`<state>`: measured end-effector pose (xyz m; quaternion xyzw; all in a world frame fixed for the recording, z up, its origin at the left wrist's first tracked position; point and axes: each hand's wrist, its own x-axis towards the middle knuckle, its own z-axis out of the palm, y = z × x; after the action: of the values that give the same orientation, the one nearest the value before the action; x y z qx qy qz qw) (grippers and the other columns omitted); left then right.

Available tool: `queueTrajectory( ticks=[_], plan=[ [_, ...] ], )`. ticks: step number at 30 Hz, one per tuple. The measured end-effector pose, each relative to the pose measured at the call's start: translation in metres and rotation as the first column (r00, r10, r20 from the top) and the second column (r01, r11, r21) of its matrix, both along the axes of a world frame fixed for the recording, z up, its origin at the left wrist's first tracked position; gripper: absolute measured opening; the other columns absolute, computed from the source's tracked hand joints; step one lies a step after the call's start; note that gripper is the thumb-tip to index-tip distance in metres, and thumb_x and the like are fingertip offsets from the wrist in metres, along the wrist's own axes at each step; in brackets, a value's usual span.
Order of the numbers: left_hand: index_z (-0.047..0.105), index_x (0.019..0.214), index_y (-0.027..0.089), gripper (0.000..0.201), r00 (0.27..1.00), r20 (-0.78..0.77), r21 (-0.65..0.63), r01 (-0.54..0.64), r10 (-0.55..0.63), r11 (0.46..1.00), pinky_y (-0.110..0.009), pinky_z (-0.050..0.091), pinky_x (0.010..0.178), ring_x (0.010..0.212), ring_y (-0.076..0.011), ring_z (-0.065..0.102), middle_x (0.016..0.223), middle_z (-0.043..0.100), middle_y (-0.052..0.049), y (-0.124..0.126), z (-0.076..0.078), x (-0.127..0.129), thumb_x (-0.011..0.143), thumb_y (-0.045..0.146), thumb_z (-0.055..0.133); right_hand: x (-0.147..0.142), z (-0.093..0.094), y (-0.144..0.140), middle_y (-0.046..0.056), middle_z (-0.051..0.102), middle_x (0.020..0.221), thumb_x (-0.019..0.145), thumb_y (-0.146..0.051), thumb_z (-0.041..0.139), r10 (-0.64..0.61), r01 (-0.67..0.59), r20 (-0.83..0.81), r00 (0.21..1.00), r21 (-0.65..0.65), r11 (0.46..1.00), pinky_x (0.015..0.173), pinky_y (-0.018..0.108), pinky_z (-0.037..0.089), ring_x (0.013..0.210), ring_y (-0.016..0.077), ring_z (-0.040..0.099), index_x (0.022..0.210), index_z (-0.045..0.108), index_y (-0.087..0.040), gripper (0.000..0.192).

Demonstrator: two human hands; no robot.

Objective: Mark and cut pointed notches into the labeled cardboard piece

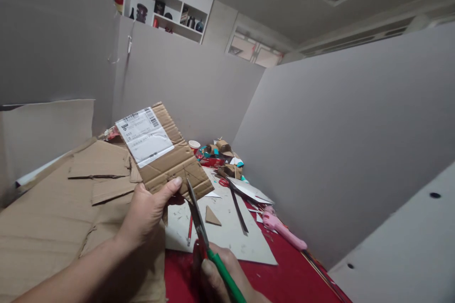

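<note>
The cardboard piece (167,156) with a white shipping label (144,136) stuck on its upper left part is held up above the table, tilted, in the left hand (147,213). That hand grips the piece at its lower edge, thumb pressed on the front face and the fingers hidden behind it. The right hand (220,277) is closed around the green handles of a pair of scissors (202,234), low in the view and partly cut off by the bottom edge. The blades point up and away, and their tips meet the lower edge of the cardboard piece just right of the thumb (how far apart the blades stand I cannot tell).

Below lies a grey board (227,232) on the red table (284,279), with a small cardboard triangle (212,217) on it and a red pencil (189,229) at its left side. A pink glue gun (282,229) lies near the board's right edge. To the left, large flattened cardboard sheets (53,218) cover the surface. Farther back sits a clutter of cardboard scraps and a paper cup (194,145).
</note>
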<state>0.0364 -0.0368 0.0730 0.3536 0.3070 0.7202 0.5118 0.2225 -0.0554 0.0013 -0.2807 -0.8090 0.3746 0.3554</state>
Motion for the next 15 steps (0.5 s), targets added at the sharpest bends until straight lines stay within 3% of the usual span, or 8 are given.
queueTrajectory(
  ticks=[6,15],
  plan=[
    [0.071,0.076,0.012,0.034,0.999,0.027,-0.026,-0.025,0.026,0.999,-0.024,0.053,0.049,0.051,-0.0135,0.060,0.062,0.070,-0.001,-0.0019,0.0016,0.0049,0.054,0.030,0.088,0.0006,0.0092,-0.0014,0.001,0.048,0.068,0.094,-0.068,0.034,-0.009,0.009,0.070,0.997,-0.007,1.000,0.053,0.025,0.037,0.062,0.0148,0.041,0.087,0.054,-0.018,0.055],
    [0.070,0.073,0.012,0.031,0.999,0.027,-0.030,-0.017,0.018,0.999,-0.024,0.052,0.048,0.049,-0.0130,0.058,0.059,0.069,-0.001,-0.0067,0.0054,0.0062,0.053,0.030,0.087,-0.0027,0.0093,-0.0008,-0.001,0.043,0.066,0.095,-0.068,0.031,0.015,-0.014,0.049,0.999,-0.034,0.999,0.050,0.026,0.034,0.058,0.0133,0.037,0.096,0.058,-0.016,0.059]
  ],
)
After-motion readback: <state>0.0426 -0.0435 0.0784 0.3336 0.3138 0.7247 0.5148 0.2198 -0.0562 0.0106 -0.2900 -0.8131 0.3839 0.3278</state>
